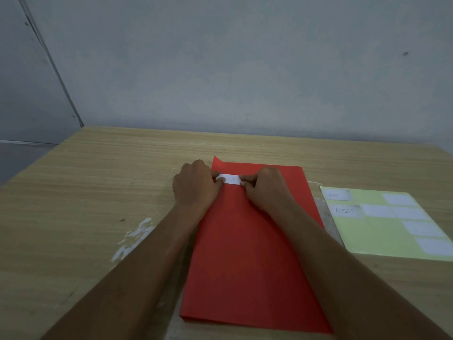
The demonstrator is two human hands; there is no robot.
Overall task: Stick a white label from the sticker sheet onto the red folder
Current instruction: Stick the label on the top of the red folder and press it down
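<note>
A red folder (pixel 247 256) lies flat on the wooden table, its long side running away from me. Near its far end sits a white label (pixel 231 179) with faint handwriting. My left hand (pixel 196 186) has its fingertips on the label's left end, and my right hand (pixel 266 186) has its fingertips on the right end. Whether the label lies fully flat on the folder I cannot tell. To the right lies the pale yellow-green sticker sheet (pixel 362 231) with several white labels on it.
The wooden table (pixel 98 192) has a patch of white scuffs (pixel 132 239) left of my left forearm. A grey wall (pixel 220 69) rises behind the table's far edge. The table's left edge runs diagonally at the far left.
</note>
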